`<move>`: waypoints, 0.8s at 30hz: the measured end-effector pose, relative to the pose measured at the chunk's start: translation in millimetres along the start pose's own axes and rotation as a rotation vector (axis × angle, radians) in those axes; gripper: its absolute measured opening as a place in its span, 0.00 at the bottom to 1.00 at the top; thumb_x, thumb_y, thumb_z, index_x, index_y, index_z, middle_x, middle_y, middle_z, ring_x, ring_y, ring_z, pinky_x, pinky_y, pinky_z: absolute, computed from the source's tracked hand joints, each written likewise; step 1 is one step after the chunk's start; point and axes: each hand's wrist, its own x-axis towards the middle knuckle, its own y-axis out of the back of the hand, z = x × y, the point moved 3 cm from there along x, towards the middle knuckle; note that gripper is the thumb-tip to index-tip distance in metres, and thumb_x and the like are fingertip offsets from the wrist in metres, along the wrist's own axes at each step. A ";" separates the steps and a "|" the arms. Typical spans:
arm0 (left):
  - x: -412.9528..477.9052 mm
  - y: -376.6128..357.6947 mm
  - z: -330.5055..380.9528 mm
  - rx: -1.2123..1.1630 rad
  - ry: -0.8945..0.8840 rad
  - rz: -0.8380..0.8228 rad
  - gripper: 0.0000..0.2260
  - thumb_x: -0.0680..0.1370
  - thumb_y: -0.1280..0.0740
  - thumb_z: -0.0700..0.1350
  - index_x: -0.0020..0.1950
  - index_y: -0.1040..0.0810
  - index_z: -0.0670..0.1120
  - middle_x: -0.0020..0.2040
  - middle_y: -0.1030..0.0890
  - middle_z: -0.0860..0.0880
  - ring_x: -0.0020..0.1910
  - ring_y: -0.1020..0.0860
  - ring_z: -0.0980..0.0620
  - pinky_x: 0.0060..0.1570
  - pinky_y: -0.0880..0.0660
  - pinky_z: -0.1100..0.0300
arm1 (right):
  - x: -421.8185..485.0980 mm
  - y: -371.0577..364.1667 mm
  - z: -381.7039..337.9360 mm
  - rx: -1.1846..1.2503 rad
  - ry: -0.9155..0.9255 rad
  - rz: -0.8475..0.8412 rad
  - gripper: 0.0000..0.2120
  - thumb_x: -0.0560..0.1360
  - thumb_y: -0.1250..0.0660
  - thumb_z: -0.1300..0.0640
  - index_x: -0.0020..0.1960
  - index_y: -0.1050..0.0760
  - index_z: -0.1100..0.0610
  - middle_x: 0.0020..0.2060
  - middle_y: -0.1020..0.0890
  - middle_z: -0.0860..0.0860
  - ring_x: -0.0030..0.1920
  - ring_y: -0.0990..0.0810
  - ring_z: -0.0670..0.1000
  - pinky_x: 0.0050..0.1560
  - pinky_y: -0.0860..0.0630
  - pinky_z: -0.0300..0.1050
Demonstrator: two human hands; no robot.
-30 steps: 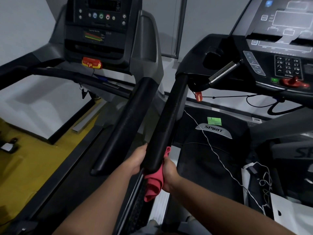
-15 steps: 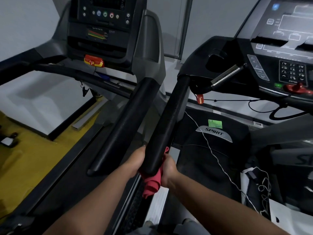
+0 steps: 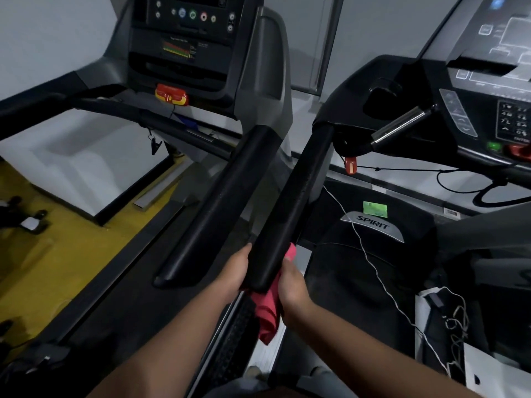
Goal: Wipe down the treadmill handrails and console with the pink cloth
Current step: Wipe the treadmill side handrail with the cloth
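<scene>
The pink cloth (image 3: 268,317) is wrapped under the near end of the right treadmill's black left handrail (image 3: 290,208). My left hand (image 3: 234,272) holds the rail's left side and my right hand (image 3: 291,284) holds its right side, both gripping the cloth against the rail from below. A loose tail of cloth hangs down between my wrists. The right treadmill's console (image 3: 488,90) with its keypad is at the upper right. My fingers are hidden under the rail.
A second treadmill's handrail (image 3: 221,208) runs parallel just left, with its console (image 3: 189,33) and red safety key (image 3: 171,95) behind. A white cable (image 3: 370,259) trails over the right treadmill's motor cover. Yellow floor lies at the left.
My view has drifted slightly to the left and down. Both hands stay at the near end of the rail with the cloth, hardly moved.
</scene>
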 end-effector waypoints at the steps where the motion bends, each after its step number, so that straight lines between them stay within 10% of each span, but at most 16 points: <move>1: -0.8 -0.6 -0.2 0.001 0.003 -0.006 0.17 0.83 0.46 0.51 0.51 0.21 0.44 0.42 0.19 0.46 0.37 0.20 0.53 0.36 0.25 0.63 | -3.7 1.6 -0.5 -0.154 0.109 0.051 0.20 0.83 0.51 0.50 0.57 0.25 0.60 0.45 0.20 0.54 0.46 0.21 0.49 0.41 0.24 0.30; 6: -1.5 3.3 6.8 0.262 -0.072 -0.019 0.15 0.83 0.46 0.47 0.51 0.21 0.46 0.47 0.18 0.45 0.42 0.20 0.52 0.35 0.25 0.67 | -17.4 -0.1 -11.9 -0.728 0.509 0.029 0.23 0.82 0.49 0.50 0.76 0.44 0.51 0.59 0.39 0.50 0.54 0.33 0.42 0.52 0.40 0.18; 9: 0.5 13.0 27.3 0.685 -0.323 0.072 0.08 0.79 0.40 0.39 0.48 0.21 0.44 0.51 0.18 0.45 0.48 0.21 0.52 0.41 0.28 0.66 | -19.2 -10.1 -22.4 -1.131 0.705 -0.039 0.22 0.82 0.46 0.50 0.75 0.40 0.52 0.62 0.40 0.50 0.60 0.32 0.48 0.62 0.32 0.36; 16: -35.2 44.6 82.0 1.002 -0.882 0.520 0.11 0.78 0.38 0.39 0.59 0.23 0.46 0.56 0.24 0.50 0.56 0.27 0.53 0.55 0.29 0.60 | -15.0 -39.2 -29.4 -1.766 0.981 0.158 0.19 0.73 0.48 0.48 0.46 0.19 0.52 0.44 0.22 0.52 0.42 0.24 0.54 0.35 0.24 0.48; 24: -5.3 87.3 86.0 1.064 -0.450 0.623 0.30 0.78 0.42 0.63 0.73 0.35 0.45 0.68 0.29 0.43 0.65 0.29 0.42 0.59 0.29 0.48 | -14.9 -53.3 -31.3 -2.139 0.928 0.035 0.11 0.65 0.29 0.47 0.43 0.18 0.52 0.41 0.20 0.53 0.44 0.25 0.56 0.39 0.26 0.51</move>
